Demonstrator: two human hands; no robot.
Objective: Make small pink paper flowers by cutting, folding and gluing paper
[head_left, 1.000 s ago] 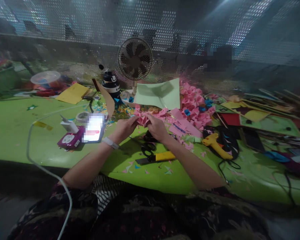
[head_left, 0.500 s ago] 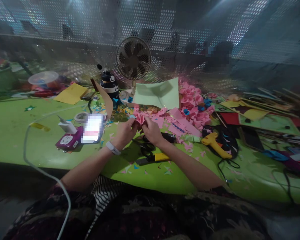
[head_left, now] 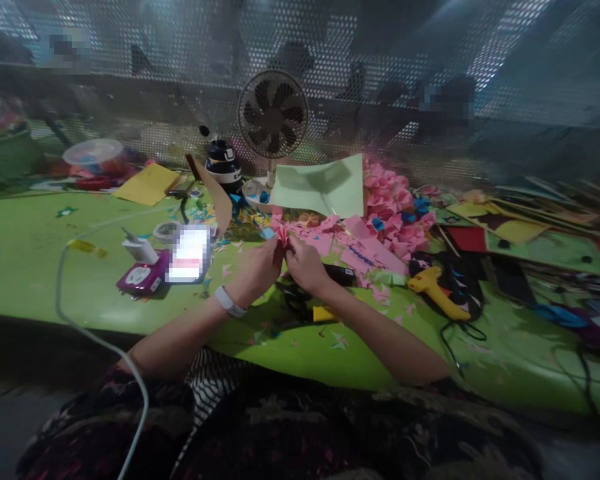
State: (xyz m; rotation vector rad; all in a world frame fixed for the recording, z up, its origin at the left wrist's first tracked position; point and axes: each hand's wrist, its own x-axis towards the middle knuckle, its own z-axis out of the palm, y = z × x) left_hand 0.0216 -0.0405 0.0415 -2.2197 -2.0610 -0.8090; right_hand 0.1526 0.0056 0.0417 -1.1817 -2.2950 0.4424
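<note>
Between my fingertips, over the middle of the green table, is a pink paper flower (head_left: 281, 233). My left hand (head_left: 261, 267) is closed on its base from the left, a white band around the wrist. From the other side my right hand (head_left: 305, 265) pinches the same flower, thumb close to my left fingers. Its lower part is hidden by my fingers. Below my right hand lie dark-handled scissors (head_left: 296, 300) and a yellow-and-black cutter (head_left: 325, 313), partly covered by the forearm. Pink paper pieces (head_left: 363, 247) are spread just beyond my hands.
A lit phone (head_left: 189, 255) and a purple power adapter (head_left: 143, 277) lie to the left. Behind stand a fan (head_left: 273, 115), a dark bottle (head_left: 224, 167) and a pale green sheet (head_left: 325, 183). Pink folded papers (head_left: 393, 197) are heaped right of it, near a yellow glue gun (head_left: 440, 293).
My left hand has turned and its fingers are more closed around the flower's base. The flower now looks narrower and more upright. The whole view has shifted slightly.
</note>
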